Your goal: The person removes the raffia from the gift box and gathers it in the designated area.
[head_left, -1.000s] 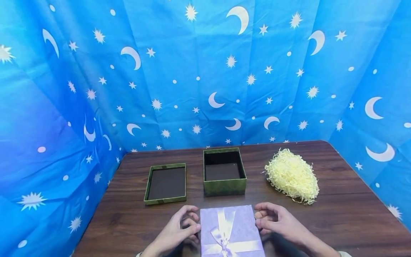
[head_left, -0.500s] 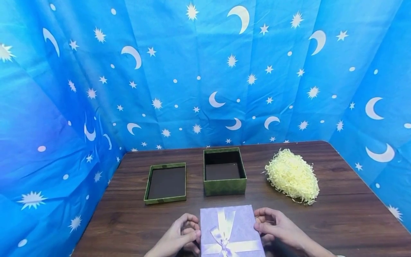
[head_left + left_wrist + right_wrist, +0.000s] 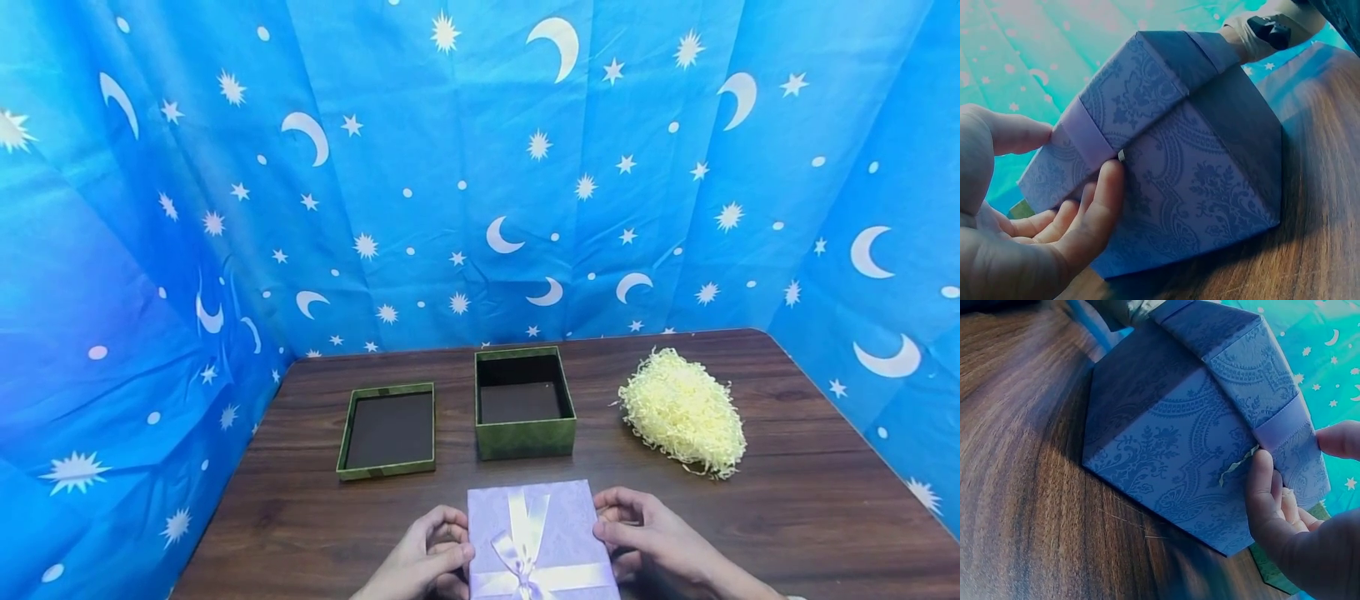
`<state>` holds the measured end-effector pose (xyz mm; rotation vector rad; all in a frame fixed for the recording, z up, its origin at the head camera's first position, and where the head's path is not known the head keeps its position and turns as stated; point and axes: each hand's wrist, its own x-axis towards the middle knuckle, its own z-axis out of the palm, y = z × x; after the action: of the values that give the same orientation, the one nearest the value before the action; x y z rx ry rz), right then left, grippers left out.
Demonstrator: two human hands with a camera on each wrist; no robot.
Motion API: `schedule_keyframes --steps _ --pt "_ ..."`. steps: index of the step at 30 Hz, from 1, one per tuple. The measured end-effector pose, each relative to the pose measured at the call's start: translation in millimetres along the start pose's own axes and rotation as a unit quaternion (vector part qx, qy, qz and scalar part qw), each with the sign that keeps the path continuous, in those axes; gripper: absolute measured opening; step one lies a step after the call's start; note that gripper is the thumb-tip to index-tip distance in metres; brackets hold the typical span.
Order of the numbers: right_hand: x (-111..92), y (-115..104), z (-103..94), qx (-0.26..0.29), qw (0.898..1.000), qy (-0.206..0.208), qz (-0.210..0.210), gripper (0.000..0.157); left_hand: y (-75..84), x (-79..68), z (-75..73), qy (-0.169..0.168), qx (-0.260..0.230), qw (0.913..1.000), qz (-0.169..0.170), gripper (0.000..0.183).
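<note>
A lavender gift box tied with a pale satin ribbon bow sits at the near edge of the head view, its front cut off. In the wrist views its patterned lid sits over the deeper box body. My left hand holds the lid's left side, thumb near the top edge and fingertips under the lid's rim. On the opposite side my right hand grips the lid the same way. A cream shred pokes out at the lid's seam, near the right fingertips.
Behind the gift box stands an uncovered green box with a dark inside. Left of it a matching green lid lies inside-up. A mound of pale yellow shredded paper rests at the right on the wooden table.
Both hands have slid slightly nearer along the box's sides, and the left fingers have closed in on its edge. The gift box, green box, green lid and shredded paper stay in place.
</note>
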<state>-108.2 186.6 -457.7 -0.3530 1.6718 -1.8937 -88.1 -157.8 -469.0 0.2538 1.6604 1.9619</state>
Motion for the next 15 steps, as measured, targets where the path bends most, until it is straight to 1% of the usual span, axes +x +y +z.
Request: schedule_keyframes --steps 5,11,15 --pt "1.5 -1.4 1.1 0.012 1.0 0.002 0.008 0.041 2.1 -0.5 1.3 0.005 0.0 1.0 -0.002 0.041" --pt "0.9 -0.5 -1.2 0.017 1.0 -0.009 0.001 0.038 3.1 0.2 2.0 0.005 -0.002 0.9999 -0.008 0.041" --pt "2.1 -0.1 -2.1 0.016 1.0 -0.005 0.001 0.037 4.2 1.6 1.7 0.005 -0.006 1.0 -0.005 0.04"
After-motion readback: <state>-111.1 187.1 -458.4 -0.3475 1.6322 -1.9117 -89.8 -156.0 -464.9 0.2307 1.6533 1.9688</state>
